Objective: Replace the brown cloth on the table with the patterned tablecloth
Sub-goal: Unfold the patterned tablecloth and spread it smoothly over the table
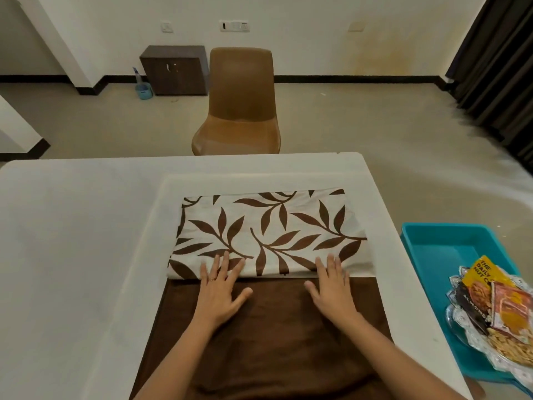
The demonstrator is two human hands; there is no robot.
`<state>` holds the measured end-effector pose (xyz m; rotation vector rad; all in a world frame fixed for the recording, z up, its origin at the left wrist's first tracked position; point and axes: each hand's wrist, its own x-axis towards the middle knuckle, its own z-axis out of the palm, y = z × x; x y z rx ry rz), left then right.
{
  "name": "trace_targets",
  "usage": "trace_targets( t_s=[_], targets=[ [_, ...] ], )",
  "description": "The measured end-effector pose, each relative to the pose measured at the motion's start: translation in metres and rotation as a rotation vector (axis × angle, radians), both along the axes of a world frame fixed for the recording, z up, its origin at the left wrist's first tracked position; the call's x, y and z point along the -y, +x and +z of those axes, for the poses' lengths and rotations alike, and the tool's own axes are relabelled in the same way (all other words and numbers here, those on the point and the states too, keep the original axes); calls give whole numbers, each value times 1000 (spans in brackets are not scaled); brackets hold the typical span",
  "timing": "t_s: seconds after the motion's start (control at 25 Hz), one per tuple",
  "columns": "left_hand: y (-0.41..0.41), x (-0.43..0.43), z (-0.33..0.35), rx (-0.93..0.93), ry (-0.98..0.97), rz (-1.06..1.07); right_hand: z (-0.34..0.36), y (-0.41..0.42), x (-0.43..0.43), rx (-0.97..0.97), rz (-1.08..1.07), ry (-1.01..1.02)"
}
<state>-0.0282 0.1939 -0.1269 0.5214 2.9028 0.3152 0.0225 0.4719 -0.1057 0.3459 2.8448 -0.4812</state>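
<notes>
Brown cloth (274,342) under both flat hands (220,293) (331,290) — fingertips on patterned tablecloth (268,232)

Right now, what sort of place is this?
Likely a sparse dining or meeting room, home or office unclear: a white table, a brown chair facing it, a small cabinet by the wall.

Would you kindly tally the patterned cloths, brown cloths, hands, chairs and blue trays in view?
Patterned tablecloth: 1
Brown cloth: 1
Hands: 2, left hand and right hand
Chair: 1
Blue tray: 1
Total: 6
</notes>
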Motion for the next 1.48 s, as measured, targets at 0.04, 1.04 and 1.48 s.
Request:
trace_targets(
  t_s=[0.04,1.04,1.48],
  targets=[
    [-3,-1,2,-5,-18,12,-5,2,1,2,0,64],
    [-105,12,-12,81,-123,228,-43,13,100,44,4,-24],
    [48,-16,20,349,-65,982,7,-82,8,205,420,162]
  ],
)
